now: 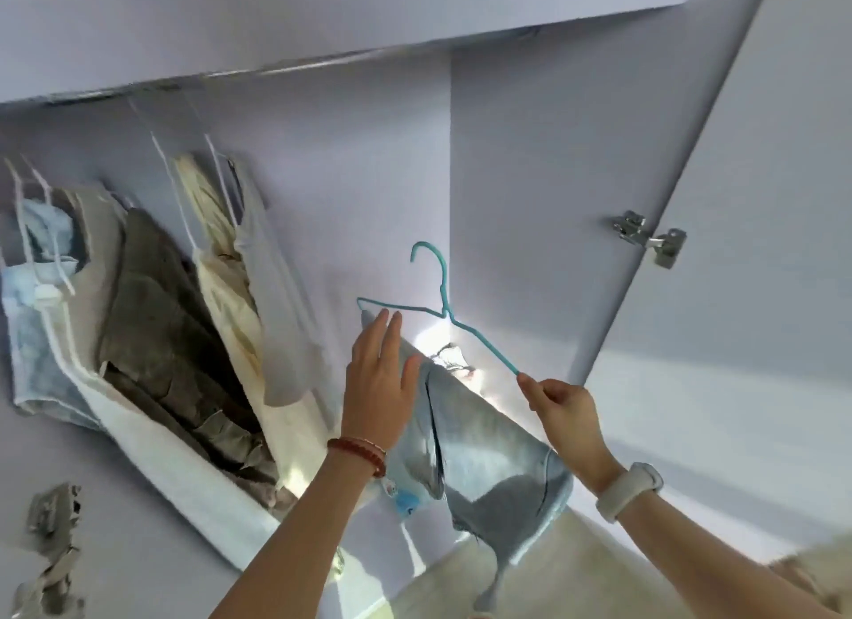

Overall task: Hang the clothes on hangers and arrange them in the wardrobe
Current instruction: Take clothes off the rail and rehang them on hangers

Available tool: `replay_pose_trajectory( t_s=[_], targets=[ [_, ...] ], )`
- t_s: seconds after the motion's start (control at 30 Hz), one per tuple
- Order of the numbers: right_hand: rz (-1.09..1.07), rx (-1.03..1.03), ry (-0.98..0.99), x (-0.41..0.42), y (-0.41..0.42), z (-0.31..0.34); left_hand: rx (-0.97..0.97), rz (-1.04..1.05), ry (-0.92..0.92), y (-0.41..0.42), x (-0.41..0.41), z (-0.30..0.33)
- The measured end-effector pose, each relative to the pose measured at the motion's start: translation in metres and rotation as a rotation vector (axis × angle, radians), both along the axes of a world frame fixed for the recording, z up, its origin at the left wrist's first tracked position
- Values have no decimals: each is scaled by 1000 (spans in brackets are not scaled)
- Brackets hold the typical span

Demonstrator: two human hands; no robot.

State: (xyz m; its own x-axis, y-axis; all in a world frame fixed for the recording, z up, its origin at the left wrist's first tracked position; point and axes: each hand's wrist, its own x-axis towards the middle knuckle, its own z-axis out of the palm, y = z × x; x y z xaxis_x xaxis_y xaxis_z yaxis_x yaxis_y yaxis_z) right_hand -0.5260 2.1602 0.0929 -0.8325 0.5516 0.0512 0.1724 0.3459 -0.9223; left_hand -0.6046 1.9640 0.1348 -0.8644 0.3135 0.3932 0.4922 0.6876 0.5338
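Head view. The right hand (560,399) pinches the lower right end of a teal wire hanger (441,312) between thumb and curled fingers, holding it up inside the open wardrobe (350,171). The hanger's hook points upward and hangs free, well below the rail (295,67), which is blurred. A light blue denim garment (488,452) is draped from the hanger and falls between the two forearms; how it is attached to the wire cannot be told. The left hand (380,378) is spread flat, fingers straight and together, resting against the upper left part of the garment, with its fingertips just below the hanger's left shoulder. A red bead bracelet (357,452) sits on the left wrist and a pale watch (629,489) on the right. To the left, clothes already on white hangers hang from the rail: pale blue (37,305), grey-brown (161,323), cream (216,259) and light grey (276,305) pieces. A metal hinge (650,239) joins the open door (760,203) at right.
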Motion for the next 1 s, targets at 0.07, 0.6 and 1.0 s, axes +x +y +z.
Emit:
replay_pose_trajectory(
  t_s=[0.07, 0.6, 1.0],
  targets=[
    [-84, -4, -52, 41, 20, -12, -4, -101, -54, 33, 12, -11],
    [-576, -112, -157, 353, 142, -33, 284, -753, -391, 310, 237, -38],
    [-852, 452, -451, 459, 128, -17, 193, -1349, -338, 370, 367, -36]
  ],
)
